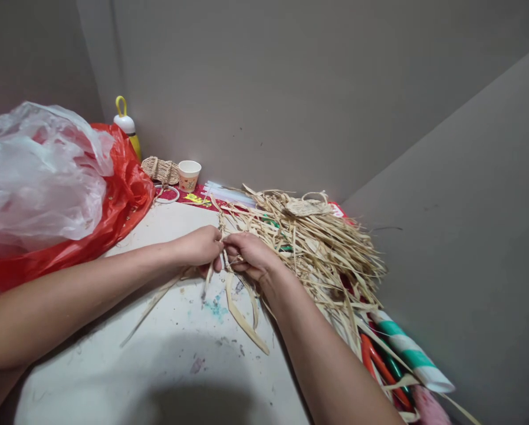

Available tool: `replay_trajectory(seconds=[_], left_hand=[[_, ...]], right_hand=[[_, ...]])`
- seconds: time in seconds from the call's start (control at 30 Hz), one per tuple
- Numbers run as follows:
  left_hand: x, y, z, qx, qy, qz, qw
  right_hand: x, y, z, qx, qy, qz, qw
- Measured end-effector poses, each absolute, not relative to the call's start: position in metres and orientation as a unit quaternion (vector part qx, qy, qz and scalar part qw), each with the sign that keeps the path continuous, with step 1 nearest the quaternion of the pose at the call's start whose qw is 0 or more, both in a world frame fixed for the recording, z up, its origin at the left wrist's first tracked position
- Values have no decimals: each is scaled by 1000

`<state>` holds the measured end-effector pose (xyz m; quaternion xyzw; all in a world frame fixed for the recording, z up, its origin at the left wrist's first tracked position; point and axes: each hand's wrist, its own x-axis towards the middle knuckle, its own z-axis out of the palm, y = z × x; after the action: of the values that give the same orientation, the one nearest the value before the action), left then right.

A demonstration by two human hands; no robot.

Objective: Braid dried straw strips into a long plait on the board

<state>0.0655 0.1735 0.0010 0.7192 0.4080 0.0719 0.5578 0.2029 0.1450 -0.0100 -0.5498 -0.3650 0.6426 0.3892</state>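
Note:
Both hands meet over the white table [171, 360], fingertips almost touching. My left hand [202, 247] is closed on pale straw strips [240, 307], whose loose ends hang below the fingers. From the other side, my right hand [252, 254] pinches the same strips. A twisted length of straw cord [221, 221] rises just above the fingers. One thin strip [151, 310] sticks out to the lower left under my left wrist. The exact grip between the fingertips is partly hidden.
A large heap of dry straw [326, 248] lies to the right. Clear plastic [47, 177] and a red bag [131, 183] bulk up at left. Behind stand a paper cup [189, 176], a woven straw piece [160, 170] and a bottle [125, 124]. A green-striped tube [412, 351] lies at lower right.

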Motion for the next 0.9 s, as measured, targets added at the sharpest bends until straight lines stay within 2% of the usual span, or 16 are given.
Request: replay_trajectory(seconds=[0.13, 0.23, 0.37, 0.53, 0.57, 0.67, 0.7, 0.83, 0.9], left_hand=[[67, 168, -6, 758, 424, 102, 486], [68, 167, -11, 765, 417, 115, 478], [69, 165, -5, 750, 418, 123, 499], [57, 183, 17, 716, 397, 31, 573], [54, 189, 18, 727, 405, 47, 553], [50, 200, 11, 740, 442, 196, 468], [51, 201, 6, 730, 439, 208, 480], [62, 191, -8, 632, 409, 163, 638], [66, 186, -9, 617, 411, 135, 658]], right_hand=[[203, 144, -13, -534, -356, 651, 406], [201, 144, -14, -532, -353, 652, 409], [202, 145, -15, -527, -358, 657, 404], [211, 145, -14, -507, -366, 674, 393], [212, 145, -13, -503, -368, 678, 390], [215, 146, -14, -494, -375, 687, 378], [216, 146, -14, -491, -379, 689, 375], [217, 147, -17, -479, -391, 696, 364], [219, 147, -17, -475, -397, 699, 358]])
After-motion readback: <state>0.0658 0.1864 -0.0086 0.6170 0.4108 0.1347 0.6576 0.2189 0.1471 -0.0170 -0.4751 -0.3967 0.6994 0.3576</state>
